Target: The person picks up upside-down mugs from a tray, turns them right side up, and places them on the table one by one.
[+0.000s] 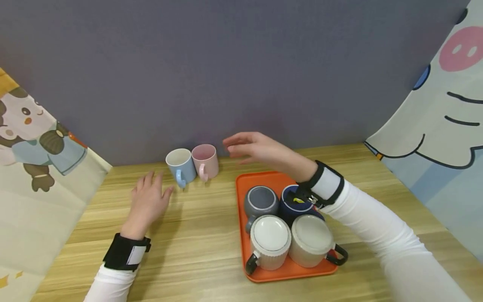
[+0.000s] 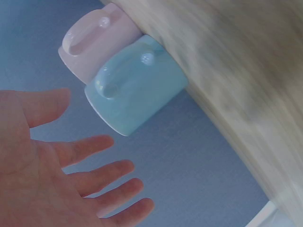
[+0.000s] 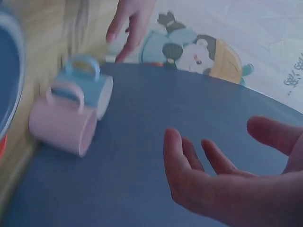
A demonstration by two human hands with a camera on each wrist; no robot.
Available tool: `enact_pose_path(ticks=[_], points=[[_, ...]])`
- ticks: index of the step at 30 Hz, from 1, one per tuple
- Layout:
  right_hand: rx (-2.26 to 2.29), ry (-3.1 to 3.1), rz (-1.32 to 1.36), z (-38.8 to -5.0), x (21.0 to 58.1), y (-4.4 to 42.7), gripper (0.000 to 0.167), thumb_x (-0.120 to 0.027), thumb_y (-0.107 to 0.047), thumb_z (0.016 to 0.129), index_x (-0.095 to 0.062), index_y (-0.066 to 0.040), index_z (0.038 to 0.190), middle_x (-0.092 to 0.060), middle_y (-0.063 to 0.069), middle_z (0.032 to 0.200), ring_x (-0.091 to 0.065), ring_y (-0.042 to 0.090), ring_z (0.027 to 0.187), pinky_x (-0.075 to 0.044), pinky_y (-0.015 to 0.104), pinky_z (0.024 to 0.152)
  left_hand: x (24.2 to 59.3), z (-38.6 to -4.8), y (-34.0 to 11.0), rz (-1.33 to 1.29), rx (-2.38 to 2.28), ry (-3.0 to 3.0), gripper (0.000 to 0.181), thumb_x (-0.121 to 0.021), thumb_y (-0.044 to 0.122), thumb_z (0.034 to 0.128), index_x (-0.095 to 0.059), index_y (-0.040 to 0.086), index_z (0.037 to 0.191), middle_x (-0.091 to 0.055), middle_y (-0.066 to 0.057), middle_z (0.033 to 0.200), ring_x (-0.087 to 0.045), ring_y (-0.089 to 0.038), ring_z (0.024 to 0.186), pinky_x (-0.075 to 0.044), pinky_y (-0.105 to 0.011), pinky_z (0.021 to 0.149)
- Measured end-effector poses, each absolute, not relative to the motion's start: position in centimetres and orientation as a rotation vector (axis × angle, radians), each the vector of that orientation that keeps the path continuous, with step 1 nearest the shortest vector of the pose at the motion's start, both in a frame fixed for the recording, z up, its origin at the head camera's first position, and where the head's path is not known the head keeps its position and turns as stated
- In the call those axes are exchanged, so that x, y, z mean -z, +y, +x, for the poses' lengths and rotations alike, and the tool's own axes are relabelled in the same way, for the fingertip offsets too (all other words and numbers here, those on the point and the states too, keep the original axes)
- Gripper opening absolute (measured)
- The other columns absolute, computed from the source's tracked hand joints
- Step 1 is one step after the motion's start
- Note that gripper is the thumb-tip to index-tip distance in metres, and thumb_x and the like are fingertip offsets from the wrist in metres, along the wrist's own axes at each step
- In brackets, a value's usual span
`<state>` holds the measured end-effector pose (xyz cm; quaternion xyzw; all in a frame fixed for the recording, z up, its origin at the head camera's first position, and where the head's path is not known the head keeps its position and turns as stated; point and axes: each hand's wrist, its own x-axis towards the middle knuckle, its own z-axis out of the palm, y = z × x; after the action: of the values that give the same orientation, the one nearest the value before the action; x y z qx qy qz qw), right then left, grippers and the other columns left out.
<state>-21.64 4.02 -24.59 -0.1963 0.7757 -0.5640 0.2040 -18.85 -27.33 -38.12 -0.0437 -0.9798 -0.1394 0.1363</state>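
A light blue mug (image 1: 183,168) and a pink mug (image 1: 206,162) stand upright side by side at the back of the table, handles toward me. My left hand (image 1: 150,200) is just left of the blue mug, fingers spread, holding nothing; the left wrist view shows its bare palm (image 2: 28,170) apart from the mug. To the right of the pink mug, my right hand (image 1: 253,147) hovers with loosely bent fingers and nothing in them. Below that arm, an orange tray (image 1: 240,191) carries upside-down mugs: a grey mug (image 1: 261,201), a dark blue mug (image 1: 285,212), partly hidden by the wrist, a white mug (image 1: 270,241) and a cream mug (image 1: 311,239).
A grey wall panel (image 1: 226,75) rises directly behind the two upright mugs. Cartoon-printed cloths flank the wooden table (image 1: 203,251), a left cloth (image 1: 34,201) and a right cloth (image 1: 445,138). Black handles of the white and cream mugs jut toward the tray's front edge.
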Motion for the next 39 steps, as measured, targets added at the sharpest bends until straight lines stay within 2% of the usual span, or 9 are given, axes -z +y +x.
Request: enact_pose_path(ticks=[5,13,23,39], points=[[1.434,2.503,-0.664,-20.8,24.7,6.7,0.036,-0.057,-0.021,0.095,-0.055,-0.011,0.130,-0.057,0.006,0.131,-0.057,0.023,0.114,-0.049,0.040,0.095,37.8,-19.2,-26.6,-0.129,0.437,-2.820,0.055,-0.053,0.028,0.0955,-0.038,-0.003,0.138,-0.029,-0.034,0.144,-0.026,-0.055,0.128,-0.025,-0.071,0.095],[1.252,2.887,-0.729,-19.1,25.6,9.8,0.032,-0.059,-0.027,0.095,-0.060,-0.013,0.123,-0.064,0.005,0.115,-0.060,0.020,0.102,-0.050,0.038,0.089,36.7,-19.9,-24.8,-0.143,0.460,-2.836,0.057,-0.050,0.029,0.0964,-0.035,-0.003,0.141,-0.025,-0.032,0.147,-0.025,-0.054,0.130,-0.025,-0.070,0.098],[1.233,3.076,-0.574,-17.2,28.0,13.8,0.030,-0.063,-0.026,0.092,-0.061,-0.005,0.113,-0.066,0.011,0.108,-0.063,0.025,0.098,-0.053,0.043,0.083,36.4,-20.4,-23.3,-0.158,0.480,-2.830,0.057,-0.051,0.030,0.0962,-0.036,-0.002,0.141,-0.025,-0.030,0.148,-0.026,-0.051,0.131,-0.026,-0.068,0.098],[1.006,3.045,-0.451,-15.5,32.0,18.7,0.037,-0.060,-0.033,0.093,-0.059,0.000,0.108,-0.067,0.016,0.102,-0.063,0.032,0.096,-0.052,0.047,0.082,36.7,-21.0,-21.0,-0.221,0.472,-2.817,0.058,-0.052,0.031,0.0959,-0.037,0.000,0.142,-0.026,-0.027,0.149,-0.025,-0.046,0.134,-0.027,-0.066,0.099]])
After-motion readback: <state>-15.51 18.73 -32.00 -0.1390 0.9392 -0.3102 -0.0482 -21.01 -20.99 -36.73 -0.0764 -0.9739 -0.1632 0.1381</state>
